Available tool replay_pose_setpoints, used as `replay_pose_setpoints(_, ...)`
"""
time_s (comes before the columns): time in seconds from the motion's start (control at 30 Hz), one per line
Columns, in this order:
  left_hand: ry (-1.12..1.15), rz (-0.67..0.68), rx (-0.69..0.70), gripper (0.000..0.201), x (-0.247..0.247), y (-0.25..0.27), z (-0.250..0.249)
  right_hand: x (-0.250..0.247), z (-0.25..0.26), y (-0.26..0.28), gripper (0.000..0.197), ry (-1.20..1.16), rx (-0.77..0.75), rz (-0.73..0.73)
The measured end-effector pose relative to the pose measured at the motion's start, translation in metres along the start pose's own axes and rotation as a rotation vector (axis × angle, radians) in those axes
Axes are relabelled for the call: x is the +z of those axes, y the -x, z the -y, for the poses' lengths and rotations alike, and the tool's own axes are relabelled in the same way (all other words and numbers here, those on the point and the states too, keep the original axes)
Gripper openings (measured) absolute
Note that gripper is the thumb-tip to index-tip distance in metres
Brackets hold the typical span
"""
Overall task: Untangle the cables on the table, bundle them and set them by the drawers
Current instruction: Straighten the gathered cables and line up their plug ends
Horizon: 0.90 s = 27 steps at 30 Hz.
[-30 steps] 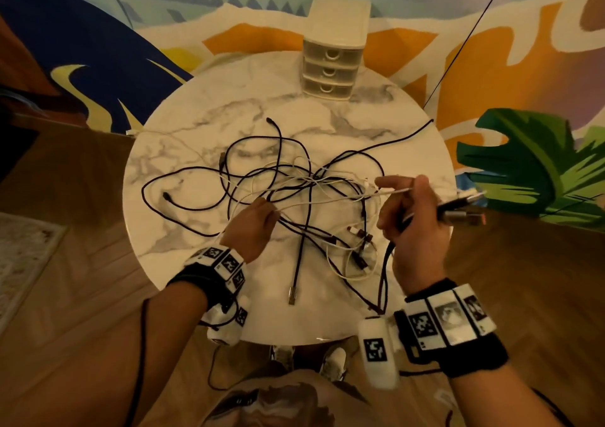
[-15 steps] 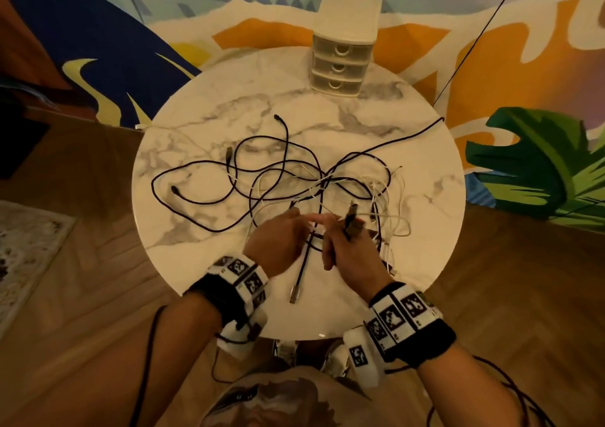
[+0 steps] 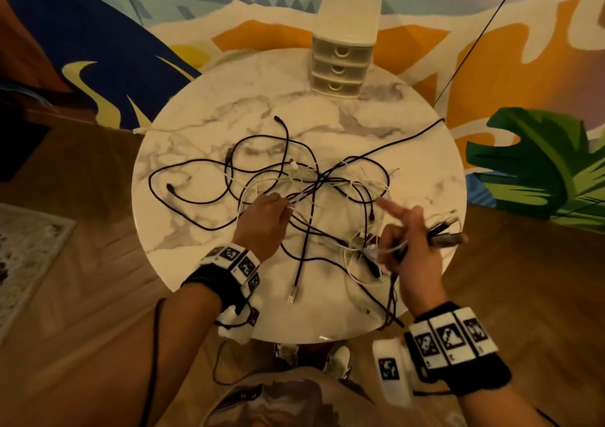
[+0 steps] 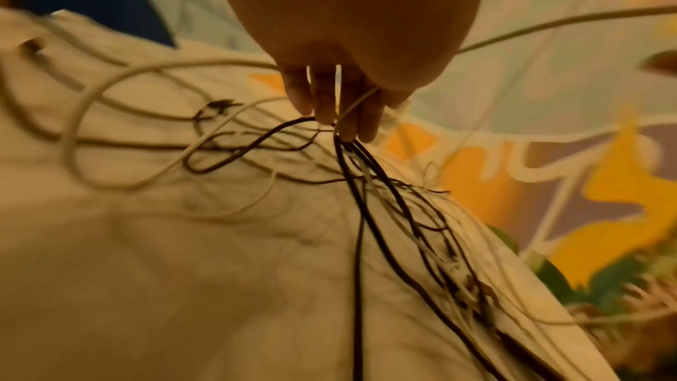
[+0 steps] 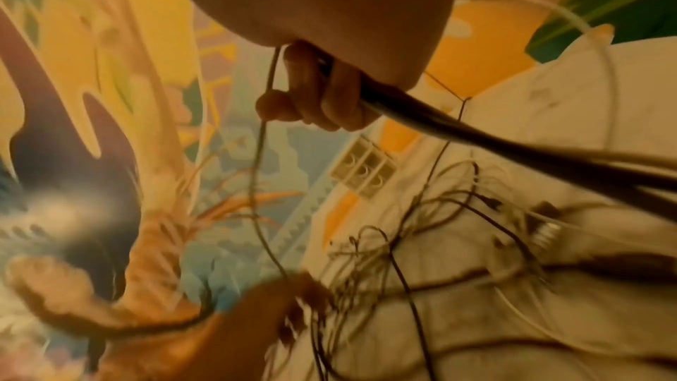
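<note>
Both hands' grips on tangled cables (image 3: 314,184): left hand (image 3: 262,226) pinching strands, right hand (image 3: 409,246) clutching plug ends; drawers (image 3: 340,66) beyond.

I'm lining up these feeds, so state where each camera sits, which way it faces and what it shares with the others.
Head: looks down from above at the marble table, drawers, tangled cables; both forearms, left hand, right hand show.
Left wrist: looks along the left hand pinching cables over the table.
Right wrist: looks along the right hand gripping cables, towards the drawers.
Shared: cables and table in all three.
</note>
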<state>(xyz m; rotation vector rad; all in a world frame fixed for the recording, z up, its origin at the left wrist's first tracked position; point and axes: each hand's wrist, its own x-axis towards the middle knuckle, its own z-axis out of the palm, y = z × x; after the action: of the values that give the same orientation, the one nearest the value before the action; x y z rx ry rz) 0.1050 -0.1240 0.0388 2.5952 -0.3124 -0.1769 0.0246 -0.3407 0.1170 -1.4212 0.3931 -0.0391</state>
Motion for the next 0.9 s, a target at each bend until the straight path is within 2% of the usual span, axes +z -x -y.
replay_pose_setpoints(0.07,-0.034,-0.037,0.130,0.018,-0.009,0.010,-0.017,0.007,-0.015,0.008,0.049,0.060,0.038,0.080)
replay_pose_setpoints(0.13,-0.071,0.037,0.211,0.020,-0.009,0.020,-0.030,0.021,-0.022,0.011,0.049,0.063,0.037,0.162)
replay_pose_setpoints(0.23,-0.128,0.133,0.167,0.020,0.001,0.026,-0.028,0.037,-0.026,0.007,0.048,0.129,0.065,0.209)
replay_pose_setpoints(0.33,-0.105,0.193,0.066,0.021,0.010,0.023,-0.010,0.033,-0.019,0.000,0.056,0.117,0.063,0.109)
replay_pose_setpoints(0.43,0.021,0.260,0.034,0.021,0.013,0.020,0.019,0.018,0.002,-0.014,0.055,-0.143,0.032,-0.053)
replay_pose_setpoints(0.57,0.060,0.157,0.058,0.018,0.015,0.015,0.044,0.004,0.035,-0.031,0.048,-0.380,-0.084,-0.206)
replay_pose_setpoints(0.67,0.088,0.106,0.024,0.020,0.016,0.007,0.037,-0.001,0.059,-0.037,0.048,-0.495,-0.186,-0.243)
replay_pose_setpoints(0.77,0.158,0.028,0.002,0.026,0.011,0.003,0.022,-0.003,0.063,-0.043,0.048,-0.492,-0.210,-0.303)
replay_pose_setpoints(0.9,0.210,-0.156,-0.062,0.026,-0.001,0.004,0.019,-0.010,0.040,-0.049,0.048,-0.337,-0.104,-0.439)
